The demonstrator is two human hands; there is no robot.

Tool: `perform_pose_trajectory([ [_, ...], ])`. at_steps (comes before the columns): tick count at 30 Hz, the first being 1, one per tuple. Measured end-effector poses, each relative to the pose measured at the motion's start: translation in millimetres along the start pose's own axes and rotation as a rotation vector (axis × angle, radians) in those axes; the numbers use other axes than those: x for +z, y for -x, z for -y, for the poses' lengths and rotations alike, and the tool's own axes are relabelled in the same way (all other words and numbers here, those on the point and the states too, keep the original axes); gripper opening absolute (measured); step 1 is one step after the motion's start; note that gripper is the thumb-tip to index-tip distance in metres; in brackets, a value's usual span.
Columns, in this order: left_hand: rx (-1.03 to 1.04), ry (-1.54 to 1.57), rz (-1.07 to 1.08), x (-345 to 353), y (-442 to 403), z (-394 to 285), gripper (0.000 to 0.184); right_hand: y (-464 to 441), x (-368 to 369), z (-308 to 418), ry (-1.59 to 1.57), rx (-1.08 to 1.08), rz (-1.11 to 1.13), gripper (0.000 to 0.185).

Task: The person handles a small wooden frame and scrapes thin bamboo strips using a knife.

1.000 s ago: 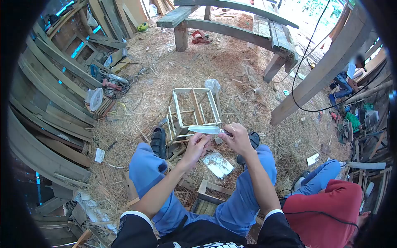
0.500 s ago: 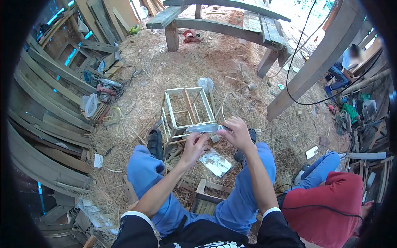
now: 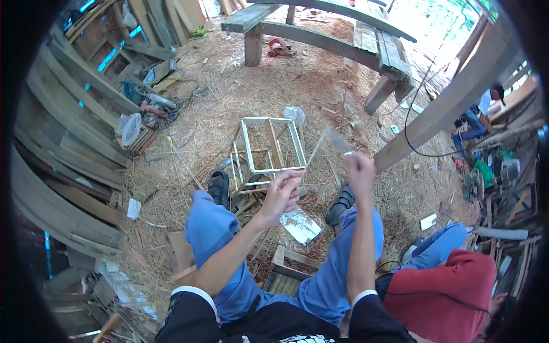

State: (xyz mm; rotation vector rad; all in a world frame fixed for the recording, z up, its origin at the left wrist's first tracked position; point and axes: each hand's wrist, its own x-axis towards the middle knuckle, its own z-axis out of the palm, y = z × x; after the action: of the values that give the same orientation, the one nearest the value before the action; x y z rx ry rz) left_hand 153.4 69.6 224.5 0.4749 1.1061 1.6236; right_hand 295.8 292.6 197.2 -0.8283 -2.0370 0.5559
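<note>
Just this side of the wooden frame (image 3: 274,146), my left hand (image 3: 281,197) pinches a thin strip (image 3: 313,155) that slants past the frame's right side. My right hand (image 3: 360,176), fingers curled around a knife (image 3: 337,140), has swung from the frame's near edge to its right. The blurred blade is now near the strip's far end, contact unclear, leaving, I judge, the pinched end clear of steel.
</note>
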Motion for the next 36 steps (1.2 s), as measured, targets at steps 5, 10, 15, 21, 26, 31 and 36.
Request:
perform_pose_trajectory([
  [5,0.075,-0.045,-0.05,-18,3,4,0.032,-15,-43,-25,0.344,0.204,-0.039,0.027],
  [10,0.068,-0.051,-0.156,-21,-12,-11,0.039,16,-40,6,0.219,0.082,0.082,0.022],
  [15,0.019,0.005,-0.193,-19,-10,-6,0.042,9,-13,22,0.118,-0.07,0.125,0.024],
  [21,0.06,0.043,-0.195,-14,-24,5,0.039,21,23,42,-0.059,-0.189,0.259,0.022],
  [26,0.102,-0.019,-0.189,-12,-31,18,0.027,28,28,66,-0.144,-0.21,0.362,0.024],
  [31,0.133,-0.045,-0.188,-10,-34,22,0.02,26,26,64,-0.141,-0.211,0.386,0.027],
  [36,0.209,-0.227,-0.198,-11,-32,23,0.02,24,22,56,-0.142,-0.283,0.369,0.027],
])
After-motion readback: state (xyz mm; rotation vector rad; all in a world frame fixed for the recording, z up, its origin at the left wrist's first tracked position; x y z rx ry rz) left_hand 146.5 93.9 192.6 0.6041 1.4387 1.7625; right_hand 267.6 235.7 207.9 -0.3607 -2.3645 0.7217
